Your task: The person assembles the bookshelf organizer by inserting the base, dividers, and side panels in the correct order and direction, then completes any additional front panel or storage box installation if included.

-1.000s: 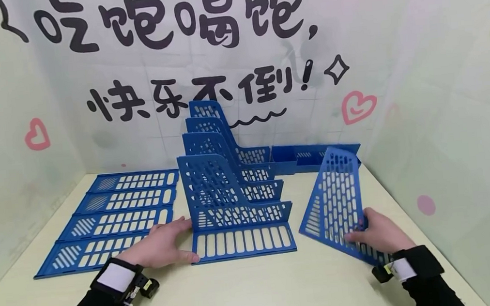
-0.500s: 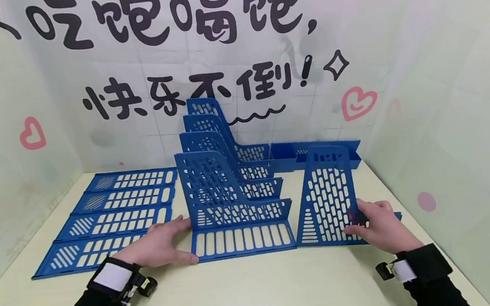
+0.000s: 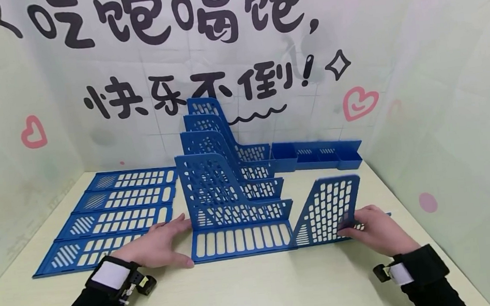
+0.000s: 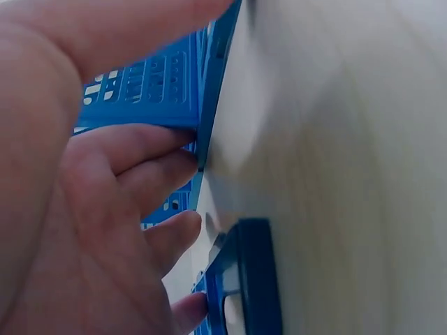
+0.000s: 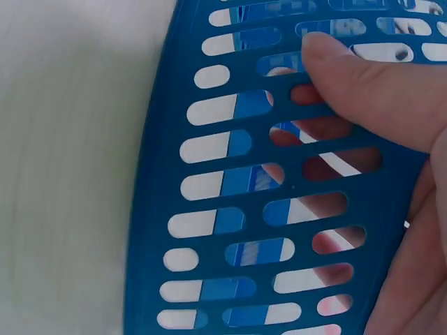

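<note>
A blue plastic file rack [image 3: 204,188] stands mid-table, its perforated dividers upright one behind another. A slotted base panel [image 3: 245,256] lies flat at its front. At the base's left end, my left hand [image 3: 159,245] rests with fingers spread; in the left wrist view its fingertips [image 4: 185,167] are at the rack's lower edge. My right hand [image 3: 380,231] pinches a loose perforated blue divider [image 3: 333,208] between thumb and fingers. That divider's lower left corner meets the base's right end; whether they interlock cannot be told. The right wrist view shows the thumb [image 5: 349,73] across its face.
Several flat blue slotted panels [image 3: 66,235] lie in a row on the left of the table. A long blue compartment tray [image 3: 285,164] stands behind at the right. White printed cloth walls [image 3: 418,84] enclose the table's back and sides.
The divider in my right hand has turned from slanting to level along its bottom edge, moved left to the base's end, and tipped. My left thumb has shifted slightly off the base's front corner.
</note>
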`<act>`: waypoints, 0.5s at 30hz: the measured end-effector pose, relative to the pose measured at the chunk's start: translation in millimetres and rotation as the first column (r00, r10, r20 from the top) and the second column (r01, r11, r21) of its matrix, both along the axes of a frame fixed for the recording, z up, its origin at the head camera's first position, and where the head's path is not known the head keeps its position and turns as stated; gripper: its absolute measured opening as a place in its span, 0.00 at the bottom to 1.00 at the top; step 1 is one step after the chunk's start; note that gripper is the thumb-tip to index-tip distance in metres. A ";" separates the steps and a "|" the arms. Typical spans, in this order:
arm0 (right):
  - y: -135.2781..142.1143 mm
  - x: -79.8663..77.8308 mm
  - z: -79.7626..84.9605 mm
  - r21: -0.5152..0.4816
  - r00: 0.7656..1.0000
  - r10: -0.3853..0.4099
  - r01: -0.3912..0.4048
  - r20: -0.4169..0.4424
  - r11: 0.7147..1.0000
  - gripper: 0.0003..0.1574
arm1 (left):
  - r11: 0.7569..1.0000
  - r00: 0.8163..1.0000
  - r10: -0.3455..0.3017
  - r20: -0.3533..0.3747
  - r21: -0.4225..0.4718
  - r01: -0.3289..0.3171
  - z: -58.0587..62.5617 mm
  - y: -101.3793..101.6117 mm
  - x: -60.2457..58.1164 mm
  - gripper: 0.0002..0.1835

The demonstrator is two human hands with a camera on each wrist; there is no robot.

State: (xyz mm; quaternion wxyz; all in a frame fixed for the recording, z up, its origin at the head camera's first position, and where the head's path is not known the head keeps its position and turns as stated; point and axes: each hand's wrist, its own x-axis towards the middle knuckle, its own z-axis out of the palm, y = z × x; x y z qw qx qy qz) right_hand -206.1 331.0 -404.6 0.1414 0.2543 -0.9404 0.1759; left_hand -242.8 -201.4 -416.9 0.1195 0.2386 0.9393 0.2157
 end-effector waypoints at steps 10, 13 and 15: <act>-101.1 -3.3 -6.3 0.093 0.969 0.183 -0.169 -0.167 0.981 0.08 | 1.000 0.999 -0.002 -0.045 0.020 0.003 -3.1 0.7 -0.2 0.59; -132.2 -3.5 -6.0 0.091 0.970 0.190 -0.177 -0.150 0.980 0.10 | 1.000 0.998 -0.005 -0.061 0.024 0.007 -3.3 0.1 1.3 0.60; -152.4 -1.7 -6.3 0.097 0.969 0.191 -0.177 -0.156 0.979 0.11 | 0.999 0.998 -0.005 -0.069 0.036 0.008 -5.1 0.2 1.4 0.60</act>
